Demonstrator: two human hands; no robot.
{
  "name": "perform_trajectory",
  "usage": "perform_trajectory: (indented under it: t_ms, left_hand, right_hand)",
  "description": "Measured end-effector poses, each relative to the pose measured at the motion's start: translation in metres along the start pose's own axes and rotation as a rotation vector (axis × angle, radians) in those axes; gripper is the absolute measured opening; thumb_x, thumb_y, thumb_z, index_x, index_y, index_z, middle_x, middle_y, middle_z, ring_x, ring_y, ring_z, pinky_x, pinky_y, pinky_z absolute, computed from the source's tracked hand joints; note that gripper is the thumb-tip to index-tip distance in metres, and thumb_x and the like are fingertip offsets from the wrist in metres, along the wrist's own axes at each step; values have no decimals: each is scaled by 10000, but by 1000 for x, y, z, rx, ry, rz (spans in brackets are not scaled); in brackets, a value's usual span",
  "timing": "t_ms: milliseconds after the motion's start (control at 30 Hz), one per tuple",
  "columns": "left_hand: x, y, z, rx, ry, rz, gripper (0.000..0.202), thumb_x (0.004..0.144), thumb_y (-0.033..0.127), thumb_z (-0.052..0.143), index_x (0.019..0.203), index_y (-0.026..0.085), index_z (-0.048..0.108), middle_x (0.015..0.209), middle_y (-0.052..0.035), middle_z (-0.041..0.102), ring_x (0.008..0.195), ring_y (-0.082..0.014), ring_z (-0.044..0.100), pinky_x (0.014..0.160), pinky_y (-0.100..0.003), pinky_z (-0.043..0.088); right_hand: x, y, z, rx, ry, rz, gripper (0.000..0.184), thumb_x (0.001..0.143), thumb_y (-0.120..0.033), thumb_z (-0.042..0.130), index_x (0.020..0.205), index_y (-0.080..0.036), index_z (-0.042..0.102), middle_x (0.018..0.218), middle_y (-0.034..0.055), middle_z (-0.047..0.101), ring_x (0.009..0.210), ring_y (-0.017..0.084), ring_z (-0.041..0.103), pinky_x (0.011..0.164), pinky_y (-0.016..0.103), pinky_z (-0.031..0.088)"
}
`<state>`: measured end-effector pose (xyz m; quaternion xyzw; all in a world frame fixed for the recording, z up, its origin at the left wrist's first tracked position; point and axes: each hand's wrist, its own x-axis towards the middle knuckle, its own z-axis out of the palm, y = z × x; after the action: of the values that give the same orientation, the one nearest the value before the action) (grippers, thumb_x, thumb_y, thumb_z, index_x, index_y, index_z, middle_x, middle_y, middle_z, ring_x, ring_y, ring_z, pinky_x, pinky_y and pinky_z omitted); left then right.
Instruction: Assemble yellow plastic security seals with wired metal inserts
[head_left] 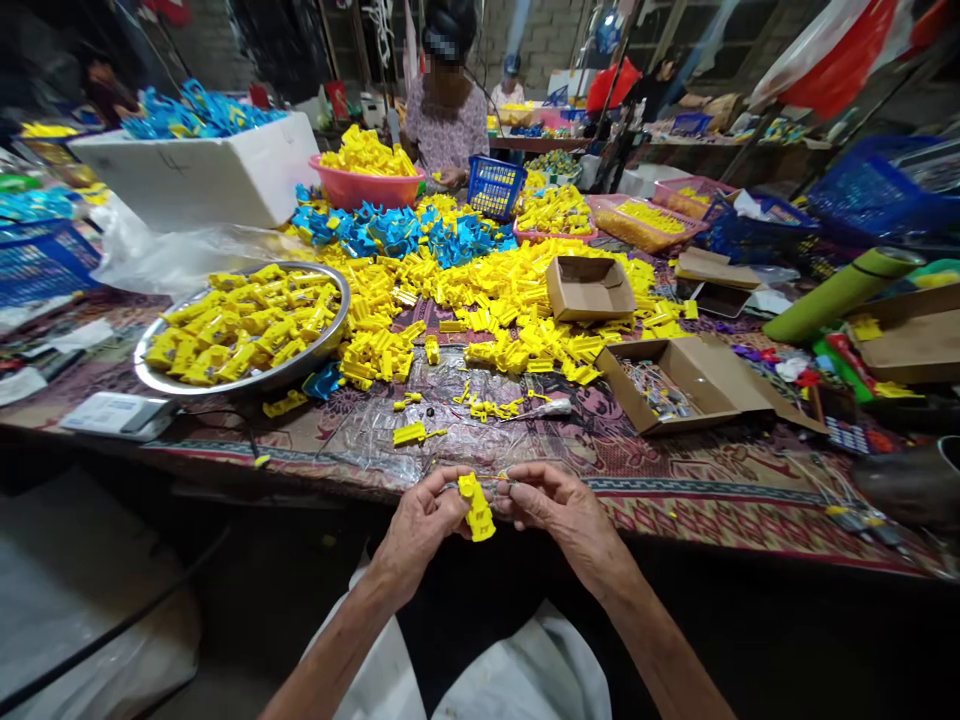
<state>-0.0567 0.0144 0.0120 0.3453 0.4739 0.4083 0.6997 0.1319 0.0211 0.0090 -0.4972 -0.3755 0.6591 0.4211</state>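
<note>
In front of the table's near edge, my left hand (429, 520) grips a yellow plastic part (478, 510) between thumb and fingers. Close on its right side, my right hand (551, 505) has thumb and fingers pinched together. A small yellowish bit shows at those fingertips, too small to name. On the table just beyond lie a yellow part with a thin stem (412, 433) and a cluster of small yellow pieces (491, 405). A large heap of yellow plastic parts (487, 290) spreads behind them.
To the left, a metal bowl (341, 320) holds yellow parts, beside a white device (120, 413). A cardboard box (720, 375) with wired pieces lies open at right, near a green bottle (840, 295). Across the table sits another person (448, 120), behind blue parts (397, 232).
</note>
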Motion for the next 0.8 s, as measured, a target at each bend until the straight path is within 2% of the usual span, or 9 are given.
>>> perform_trajectory:
  t_ms: [67, 133, 200, 267, 467, 633, 800]
  left_hand:
    - [-1, -1, 2, 10, 36, 12, 478, 753, 363, 733, 1142, 131, 582, 829, -57, 710, 683, -146, 629, 649, -262, 500]
    - [0, -4, 3, -13, 22, 12, 438, 713, 329, 745, 1082, 135, 608, 755, -31, 690, 636, -136, 613, 626, -258, 499]
    - [2, -6, 4, -43, 24, 9, 414, 683, 298, 746, 1045, 141, 621, 707, -14, 669, 601, -131, 604, 615, -263, 504]
    - [4, -8, 3, -57, 25, 29, 411, 666, 279, 740, 1034, 135, 629, 735, -33, 683, 613, -140, 619, 610, -268, 506]
    - [2, -6, 3, -76, 86, 26, 421, 613, 271, 757, 999, 137, 655, 649, -8, 634, 585, -156, 619, 606, -292, 521]
    - [-1, -5, 1, -42, 75, 38, 387, 656, 259, 727, 1014, 128, 666, 642, 10, 624, 536, -108, 564, 596, -264, 512]
    - [-9, -8, 1, -153, 2, -26, 440, 687, 315, 771, 1064, 140, 624, 786, -39, 688, 682, -148, 647, 647, -253, 502]
  right_hand:
    - [0, 1, -2, -30, 0, 25, 444, 678, -495, 807, 978, -186, 699, 892, 67, 745, 770, 219, 714, 685, 319, 562]
    - [2, 4, -6, -88, -7, 54, 454, 697, -527, 775, 994, -187, 725, 879, 90, 753, 797, 255, 717, 716, 357, 571]
    - [8, 8, -10, -136, 9, 72, 441, 670, -523, 785, 979, -210, 749, 851, 101, 758, 798, 293, 725, 686, 374, 585]
    - [15, 10, -13, -176, 7, 52, 400, 621, -492, 808, 929, -240, 766, 815, 97, 759, 763, 308, 728, 632, 368, 591]
    - [20, 13, -7, -350, -16, -55, 351, 594, -445, 809, 897, -273, 771, 823, 60, 757, 748, 284, 714, 606, 302, 584]
    - [24, 20, 0, -260, -63, 45, 369, 637, -487, 802, 913, -246, 756, 775, 40, 732, 667, 226, 673, 592, 291, 547]
    - [13, 11, 8, -138, -154, 56, 330, 731, -490, 761, 882, -201, 708, 747, 13, 679, 659, 159, 609, 606, 264, 481]
